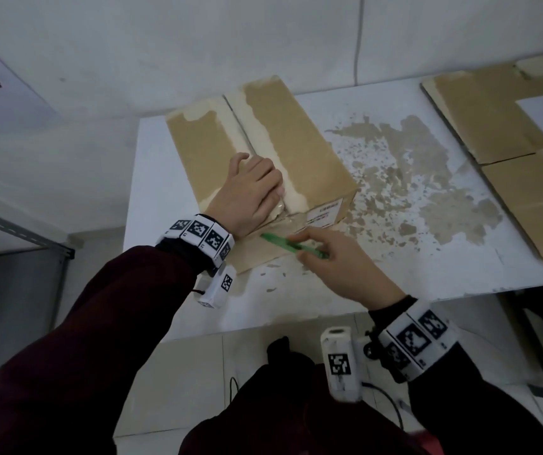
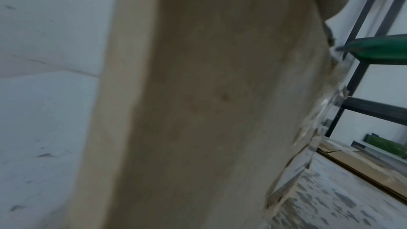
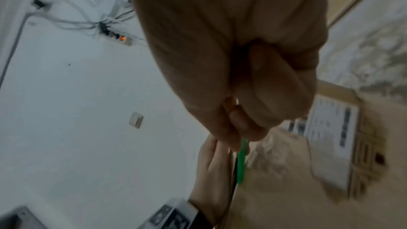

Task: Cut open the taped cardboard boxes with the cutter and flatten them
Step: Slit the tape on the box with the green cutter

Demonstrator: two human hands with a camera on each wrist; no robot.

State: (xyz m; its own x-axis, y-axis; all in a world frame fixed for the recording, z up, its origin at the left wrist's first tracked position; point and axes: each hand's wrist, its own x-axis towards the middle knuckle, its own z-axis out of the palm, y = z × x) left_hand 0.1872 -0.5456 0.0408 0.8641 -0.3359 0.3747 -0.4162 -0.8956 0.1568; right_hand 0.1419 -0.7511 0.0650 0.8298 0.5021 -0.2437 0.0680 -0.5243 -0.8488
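Observation:
A taped brown cardboard box (image 1: 299,142) lies on the white table (image 1: 427,267); its near end bears a white label (image 1: 324,210). My left hand (image 1: 253,192) presses flat on the box top near that end. My right hand (image 1: 316,257) pinches a green cutter (image 1: 283,243), whose tip points at the crumpled clear tape on the near end's lower edge. In the left wrist view the box side (image 2: 198,111) fills the frame, with the cutter (image 2: 378,48) at the right. The right wrist view shows my fingers (image 3: 242,119) closed round the cutter (image 3: 242,159).
Flattened cardboard (image 1: 510,152) lies at the table's right side. Brown paper residue (image 1: 404,178) stains the tabletop between it and the box. A black metal rack (image 2: 363,15) stands beyond the table. A grey shelf (image 1: 17,231) is at the left.

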